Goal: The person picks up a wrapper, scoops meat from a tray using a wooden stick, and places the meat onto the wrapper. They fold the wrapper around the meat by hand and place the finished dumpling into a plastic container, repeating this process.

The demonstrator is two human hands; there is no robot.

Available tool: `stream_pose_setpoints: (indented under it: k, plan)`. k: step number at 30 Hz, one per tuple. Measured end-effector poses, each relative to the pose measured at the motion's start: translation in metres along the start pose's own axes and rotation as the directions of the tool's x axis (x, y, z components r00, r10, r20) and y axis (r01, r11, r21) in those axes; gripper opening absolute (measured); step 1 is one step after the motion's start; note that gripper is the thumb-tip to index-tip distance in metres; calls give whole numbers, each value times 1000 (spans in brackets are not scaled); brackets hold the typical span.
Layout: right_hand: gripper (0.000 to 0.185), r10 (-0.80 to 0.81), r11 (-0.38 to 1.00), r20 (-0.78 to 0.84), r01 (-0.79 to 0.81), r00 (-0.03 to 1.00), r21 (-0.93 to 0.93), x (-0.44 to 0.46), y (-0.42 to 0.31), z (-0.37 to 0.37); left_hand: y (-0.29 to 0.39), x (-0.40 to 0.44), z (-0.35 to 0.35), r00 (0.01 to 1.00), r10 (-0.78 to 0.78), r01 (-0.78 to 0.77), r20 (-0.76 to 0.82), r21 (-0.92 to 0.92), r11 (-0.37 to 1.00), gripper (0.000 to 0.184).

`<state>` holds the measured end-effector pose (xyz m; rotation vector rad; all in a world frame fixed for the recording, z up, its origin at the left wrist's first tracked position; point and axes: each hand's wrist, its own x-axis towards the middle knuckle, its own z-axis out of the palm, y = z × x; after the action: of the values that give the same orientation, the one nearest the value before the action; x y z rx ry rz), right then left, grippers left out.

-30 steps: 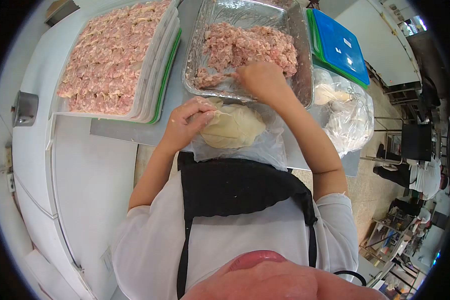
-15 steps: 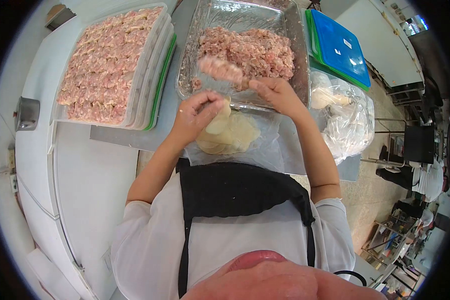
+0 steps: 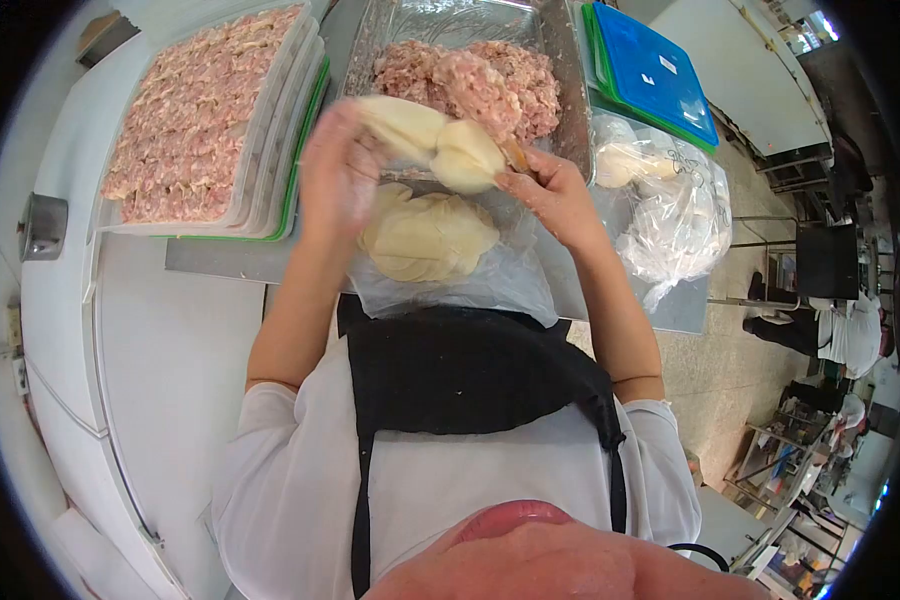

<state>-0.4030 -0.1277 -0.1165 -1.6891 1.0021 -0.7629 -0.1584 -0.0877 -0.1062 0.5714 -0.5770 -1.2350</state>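
My right hand (image 3: 562, 195) is closed around the wooden handle of a spreading tool (image 3: 515, 155), whose far end carries a lump of ground meat (image 3: 478, 90). Two thin round dough wrappers are in the air between my hands. One wrapper (image 3: 402, 122) is at the fingers of my left hand (image 3: 338, 170), which is smeared by motion but appears to grip it. The other wrapper (image 3: 467, 157) reaches my right fingertips. Below lies an overlapping stack of wrappers (image 3: 425, 235) on a plastic bag (image 3: 500, 285). Beyond is a metal tray (image 3: 572, 60) of ground meat (image 3: 530, 75).
At left stand stacked plastic trays (image 3: 260, 150) filled with rows of meat-filled pieces (image 3: 190, 120). Blue and green lids (image 3: 655, 70) lie at right, above a clear bag (image 3: 680, 210) of pale rounds. A metal pot (image 3: 43, 225) is far left; another person (image 3: 850, 335) is far right.
My left hand has lifted from the stack, up and leftward, with wrappers. The meat-loaded tool has swung upright, and my right fingertips now touch a wrapper. The whole view has shifted slightly.
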Motion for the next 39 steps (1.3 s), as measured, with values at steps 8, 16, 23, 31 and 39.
stream_pose_setpoints:
  k: [8,16,23,31,39]
  plan:
    - [36,-54,774,83,95,995,-626,33,-24,-20,67,28,-17,981,35,-38,193,12,999,44]
    - [41,-176,311,397,434,901,-846,109,12,32,69,32,0,927,131,-373,351,898,232,30]
    - [35,-111,856,387,286,916,-431,69,4,-9,52,55,-12,947,91,-319,307,923,214,31]
    - [44,36,990,-43,-41,998,-136,52,-12,-44,-16,96,-29,975,127,-222,184,745,629,32]
    - [37,-117,988,-168,98,979,-116,80,-1,-5,-34,92,42,984,-170,138,-59,-357,924,41]
